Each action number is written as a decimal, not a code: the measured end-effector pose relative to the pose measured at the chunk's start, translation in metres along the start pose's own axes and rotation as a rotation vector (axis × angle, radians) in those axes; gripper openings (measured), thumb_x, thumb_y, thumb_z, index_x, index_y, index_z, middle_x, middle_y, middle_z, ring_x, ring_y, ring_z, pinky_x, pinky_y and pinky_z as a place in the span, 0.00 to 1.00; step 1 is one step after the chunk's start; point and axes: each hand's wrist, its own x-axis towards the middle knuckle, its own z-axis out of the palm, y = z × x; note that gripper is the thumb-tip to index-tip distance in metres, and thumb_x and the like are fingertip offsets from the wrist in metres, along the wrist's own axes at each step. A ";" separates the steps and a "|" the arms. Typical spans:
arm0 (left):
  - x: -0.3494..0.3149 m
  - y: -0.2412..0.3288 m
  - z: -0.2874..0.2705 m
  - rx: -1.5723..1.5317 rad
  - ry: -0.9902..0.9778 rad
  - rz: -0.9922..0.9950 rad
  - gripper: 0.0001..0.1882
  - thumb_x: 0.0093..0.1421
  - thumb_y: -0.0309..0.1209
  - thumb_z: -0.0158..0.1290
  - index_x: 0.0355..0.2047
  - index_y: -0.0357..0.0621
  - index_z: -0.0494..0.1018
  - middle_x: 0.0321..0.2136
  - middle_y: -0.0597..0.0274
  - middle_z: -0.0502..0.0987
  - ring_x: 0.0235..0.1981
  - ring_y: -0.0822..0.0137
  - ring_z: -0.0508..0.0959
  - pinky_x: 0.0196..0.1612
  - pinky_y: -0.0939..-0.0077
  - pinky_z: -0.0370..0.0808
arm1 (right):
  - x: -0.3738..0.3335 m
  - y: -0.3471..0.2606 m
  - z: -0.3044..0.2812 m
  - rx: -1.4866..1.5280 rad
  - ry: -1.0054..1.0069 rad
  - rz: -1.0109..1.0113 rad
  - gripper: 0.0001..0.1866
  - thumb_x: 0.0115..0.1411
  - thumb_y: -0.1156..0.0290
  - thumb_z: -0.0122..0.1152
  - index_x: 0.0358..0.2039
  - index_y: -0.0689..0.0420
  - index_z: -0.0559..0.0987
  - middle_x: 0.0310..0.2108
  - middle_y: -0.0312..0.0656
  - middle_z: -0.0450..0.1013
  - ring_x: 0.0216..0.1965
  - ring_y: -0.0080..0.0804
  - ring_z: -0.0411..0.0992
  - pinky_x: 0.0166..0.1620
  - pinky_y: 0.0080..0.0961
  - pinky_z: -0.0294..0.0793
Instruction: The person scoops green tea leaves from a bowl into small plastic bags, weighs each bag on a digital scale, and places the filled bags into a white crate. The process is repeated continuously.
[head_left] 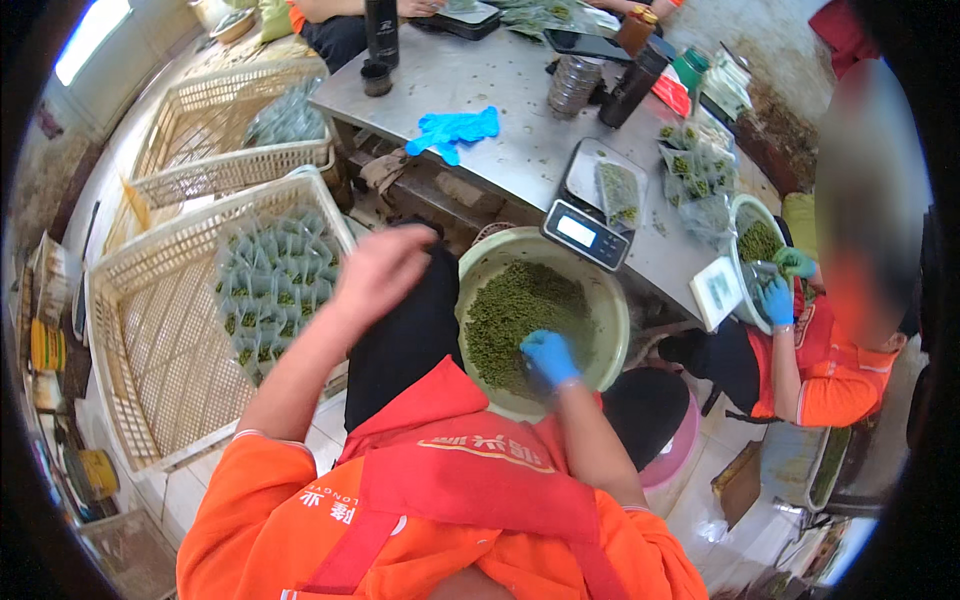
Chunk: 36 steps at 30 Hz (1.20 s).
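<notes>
My right hand, in a blue glove, is down in a pale green basin at the heap of small green berries, which look like green peppercorns. Its fingers are curled, and what they hold is hidden. Bare and blurred, my left hand hangs in the air over my left knee with its fingers apart and nothing visible in them. Beside it stands a cream plastic crate with rows of filled clear bags. A digital scale sits at the table edge above the basin, bearing a filled bag.
On the metal table lie a blue glove, a black flask and several filled bags. A second crate stands behind the first. At right a gloved co-worker handles another basin. A pink basin is by my right knee.
</notes>
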 end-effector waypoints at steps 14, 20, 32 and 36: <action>-0.015 0.046 0.153 -0.217 -0.648 0.093 0.17 0.52 0.39 0.54 0.42 0.50 0.71 0.25 0.54 0.77 0.26 0.55 0.77 0.31 0.64 0.73 | -0.049 -0.142 -0.105 -0.072 0.793 -0.345 0.19 0.54 0.68 0.57 0.47 0.54 0.73 0.29 0.47 0.74 0.28 0.45 0.73 0.33 0.34 0.72; 0.010 0.048 0.137 -0.283 -0.492 -0.144 0.14 0.54 0.34 0.54 0.41 0.48 0.72 0.24 0.56 0.77 0.23 0.63 0.78 0.28 0.71 0.74 | 0.016 -0.154 -0.137 -0.340 0.816 -0.142 0.18 0.55 0.63 0.51 0.48 0.47 0.72 0.27 0.51 0.73 0.28 0.54 0.71 0.32 0.45 0.69; 0.011 0.061 0.148 -0.757 -0.453 -0.267 0.18 0.54 0.29 0.55 0.46 0.47 0.69 0.38 0.60 0.75 0.23 0.73 0.75 0.28 0.78 0.73 | -0.061 -0.126 -0.066 0.701 0.301 -0.242 0.07 0.56 0.76 0.55 0.36 0.60 0.74 0.26 0.37 0.73 0.24 0.22 0.72 0.27 0.18 0.71; 0.003 0.055 0.148 -0.949 -0.623 -0.535 0.11 0.57 0.30 0.53 0.39 0.39 0.72 0.24 0.65 0.76 0.21 0.79 0.73 0.24 0.83 0.72 | -0.065 -0.129 -0.075 0.826 0.305 -0.196 0.07 0.58 0.74 0.54 0.36 0.60 0.74 0.24 0.39 0.73 0.22 0.24 0.72 0.26 0.19 0.73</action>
